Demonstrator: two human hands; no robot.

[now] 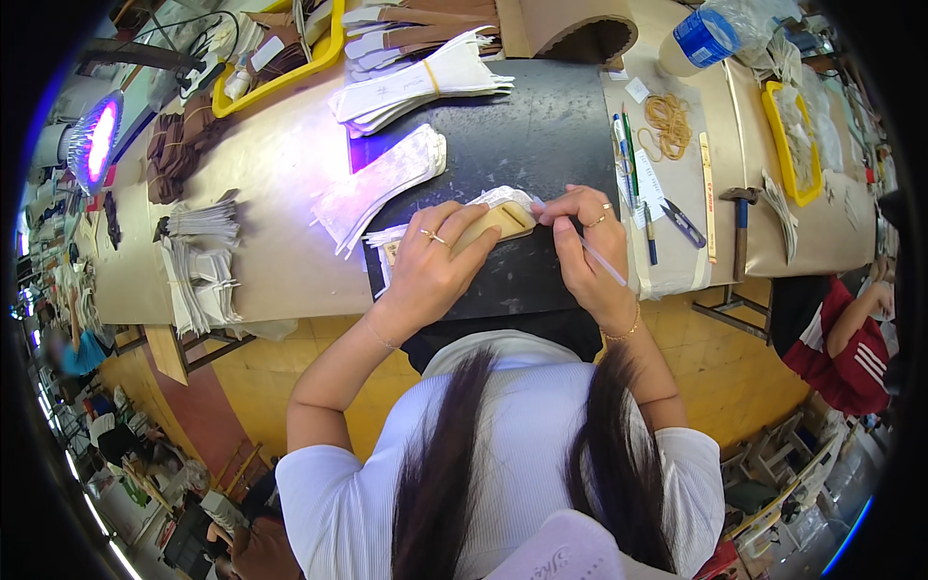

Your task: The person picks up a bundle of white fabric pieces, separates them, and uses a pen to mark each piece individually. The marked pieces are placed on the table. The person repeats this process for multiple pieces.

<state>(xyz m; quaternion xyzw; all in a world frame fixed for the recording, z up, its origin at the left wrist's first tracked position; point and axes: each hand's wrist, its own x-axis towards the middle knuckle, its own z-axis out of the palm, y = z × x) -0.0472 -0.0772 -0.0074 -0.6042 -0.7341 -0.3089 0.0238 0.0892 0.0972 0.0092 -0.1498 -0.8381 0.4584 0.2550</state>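
Observation:
My left hand (430, 256) presses down on a beige block-like template (501, 224) with a dark slot in it, fingers bent over its near side. Under it lie white strip-shaped pieces (505, 195), partly hidden by the hand and the template. In my right hand (583, 242) is a slim, whitish, pen-like stick (607, 266), pinched close to the template's right end. Its tip is too small to make out. All this rests on a black work board (532, 126). Just beyond my left hand lies a stack of white strips (382, 184).
Farther back are a banded white bundle (425, 89), brown strips and a yellow tray (290, 82). To the right lie rubber bands (667, 126), pens, snips (683, 224), a ruler (708, 198) and a hammer (741, 232). A lit lamp (97, 143) stands left. A person in red (841, 348) sits right.

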